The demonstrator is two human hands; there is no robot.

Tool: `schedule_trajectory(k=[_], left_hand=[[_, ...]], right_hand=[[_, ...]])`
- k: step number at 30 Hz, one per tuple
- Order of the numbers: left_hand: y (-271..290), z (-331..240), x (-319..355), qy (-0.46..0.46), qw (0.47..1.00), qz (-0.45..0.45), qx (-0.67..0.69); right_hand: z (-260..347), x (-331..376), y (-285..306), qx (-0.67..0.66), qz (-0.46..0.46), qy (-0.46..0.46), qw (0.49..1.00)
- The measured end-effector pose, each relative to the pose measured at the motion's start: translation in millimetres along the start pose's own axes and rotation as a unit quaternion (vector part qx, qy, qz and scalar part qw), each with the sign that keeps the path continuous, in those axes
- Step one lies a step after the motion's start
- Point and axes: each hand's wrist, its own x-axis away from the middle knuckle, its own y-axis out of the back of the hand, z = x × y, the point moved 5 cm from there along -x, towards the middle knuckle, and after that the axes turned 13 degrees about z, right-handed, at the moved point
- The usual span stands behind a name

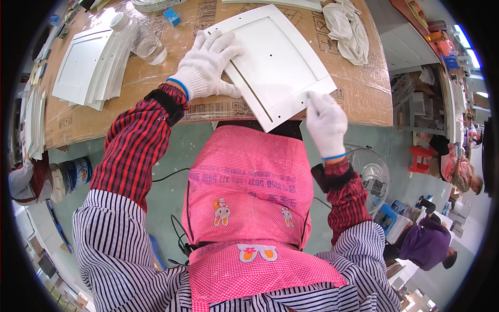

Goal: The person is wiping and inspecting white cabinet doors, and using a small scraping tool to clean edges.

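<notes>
A white square panel [278, 62] with a raised border lies tilted on the cardboard-covered table [364, 88], one corner over the near edge. My left hand [208, 65], in a white knit glove, rests flat on the panel's left side, fingers spread. My right hand [326, 125], also gloved, pinches the panel's near right edge; whether it holds anything small there is hidden.
A stack of similar white panels [88, 67] lies at the left, with a clear plastic bottle [139, 39] beside it. A white cloth [348, 28] sits at the far right of the table. A floor fan [374, 174] stands at the right. Other people sit at the right.
</notes>
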Motion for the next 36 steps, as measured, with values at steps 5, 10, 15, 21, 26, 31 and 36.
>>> schedule_trajectory(k=[5,10,15,21,26,31,36], left_hand=[[7.8,0.7,7.8,-0.014,1.0,-0.008,-0.026],[22.2,-41.1,-6.6,-0.108,0.99,-0.049,-0.082],[9.6,-115.0,-27.8,-0.048,0.997,-0.04,-0.054],[4.1,-155.9,-41.2,0.006,0.993,0.042,0.112],[-2.2,-157.8,-39.4,-0.005,0.993,-0.05,0.105],[1.2,-159.7,-41.0,-0.005,0.993,-0.028,0.117],[-1.4,-157.6,-39.4,-0.005,0.994,-0.067,0.092]], right_hand=[[75.3,27.3,-0.8,-0.119,-0.003,0.141,0.983],[-55.4,26.4,31.8,-0.131,-0.043,-0.108,0.985],[-93.4,52.4,44.4,-0.123,-0.082,-0.147,0.978],[-93.2,50.2,41.3,-0.141,-0.104,-0.168,0.97],[-87.8,32.3,41.2,-0.02,-0.079,-0.14,0.987],[-32.1,29.8,15.5,0.017,-0.087,-0.063,0.994],[-42.1,26.5,12.2,-0.121,-0.064,-0.037,0.99]])
